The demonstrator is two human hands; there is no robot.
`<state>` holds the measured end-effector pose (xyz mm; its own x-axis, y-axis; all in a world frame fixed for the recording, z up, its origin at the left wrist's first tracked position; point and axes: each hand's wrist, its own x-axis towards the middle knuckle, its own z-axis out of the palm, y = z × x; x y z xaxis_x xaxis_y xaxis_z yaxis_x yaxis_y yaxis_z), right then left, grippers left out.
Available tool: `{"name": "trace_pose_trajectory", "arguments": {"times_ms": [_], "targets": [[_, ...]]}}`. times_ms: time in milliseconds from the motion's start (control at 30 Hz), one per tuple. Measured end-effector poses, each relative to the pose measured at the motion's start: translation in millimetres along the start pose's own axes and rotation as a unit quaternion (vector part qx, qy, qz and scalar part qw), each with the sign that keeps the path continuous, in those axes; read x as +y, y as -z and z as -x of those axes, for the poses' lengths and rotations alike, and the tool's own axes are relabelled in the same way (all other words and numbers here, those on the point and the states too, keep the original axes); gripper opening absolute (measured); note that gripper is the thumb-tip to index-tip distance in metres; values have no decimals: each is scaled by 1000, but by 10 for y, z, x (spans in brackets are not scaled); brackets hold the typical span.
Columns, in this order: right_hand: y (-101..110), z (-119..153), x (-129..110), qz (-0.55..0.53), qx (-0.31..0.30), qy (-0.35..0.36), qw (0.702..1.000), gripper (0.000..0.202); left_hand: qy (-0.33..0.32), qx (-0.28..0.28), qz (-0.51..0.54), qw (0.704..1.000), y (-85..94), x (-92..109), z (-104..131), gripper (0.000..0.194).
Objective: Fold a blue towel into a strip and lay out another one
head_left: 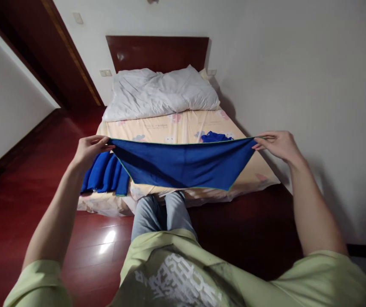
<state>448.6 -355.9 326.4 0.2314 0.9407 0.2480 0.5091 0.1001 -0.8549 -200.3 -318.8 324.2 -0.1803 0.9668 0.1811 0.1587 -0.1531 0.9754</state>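
Observation:
A blue towel (183, 164) with a thin green edge is stretched wide in the air above the foot of the bed. My left hand (95, 147) pinches its upper left corner. The upper right corner is pinched between the fingers of my right hand (274, 144). Below my left hand, several blue rolled or folded cloths (104, 174) lie side by side on the bed's front left. A crumpled blue cloth (215, 137) rests on the sheet behind the towel's right half, partly hidden by it.
The bed (250, 175) has a cream patterned sheet, a rumpled white quilt (162, 91) at its far end and a dark wooden headboard (157, 53). A white wall (314, 85) stands close on the right. The floor (42, 196) is dark red wood.

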Motion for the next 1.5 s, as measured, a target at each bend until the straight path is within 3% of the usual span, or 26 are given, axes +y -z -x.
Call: {"name": "trace_pose_trajectory", "arguments": {"times_ms": [100, 300, 467, 567, 667, 767, 867, 967, 1067, 1167, 1300, 1500], "targets": [[-196, -268, 90, 13, -1, -24, 1000, 14, 19, -3, 4, 1000, -98, -146, -171, 36], [-713, -839, 205, 47, 32, -3, 998, 3, 20, 58, 41, 997, -399, -488, -618, 34], [-842, -1102, 181, 58, 114, 102, 987, 12, -79, 115, 48, 989, -485, -438, -989, 38], [-816, -1051, 210, 42, 168, 142, 975, 21, -153, 146, 24, 977, -402, -350, -996, 39], [-833, -805, 356, 60, 199, 183, 961, 24, -197, 185, -19, 963, -284, -394, -748, 35], [-966, -422, 688, 53, 209, 191, 958, 24, -165, 194, -97, 962, -182, -657, -299, 33], [-1210, -5, 1187, 19, 193, 150, 969, 24, -106, 154, -163, 969, -132, -1143, 187, 36], [-1493, 371, 1714, 32, 156, 91, 983, 25, -41, 116, -182, 976, -150, -1757, 585, 38], [-1746, 680, 2127, 39, 113, 40, 992, 26, 42, 94, -204, 974, -213, -2335, 889, 41], [-1915, 907, 2406, 44, 80, -2, 996, 25, 99, 47, -237, 965, -268, -2754, 1117, 45], [-1955, 1080, 2648, 59, 68, -33, 995, 24, 109, 18, -271, 956, -257, -3048, 1283, 46], [-1827, 1188, 2780, 107, 15, -28, 994, 19, 69, 1, -300, 951, -161, -3225, 1370, 42]]}}
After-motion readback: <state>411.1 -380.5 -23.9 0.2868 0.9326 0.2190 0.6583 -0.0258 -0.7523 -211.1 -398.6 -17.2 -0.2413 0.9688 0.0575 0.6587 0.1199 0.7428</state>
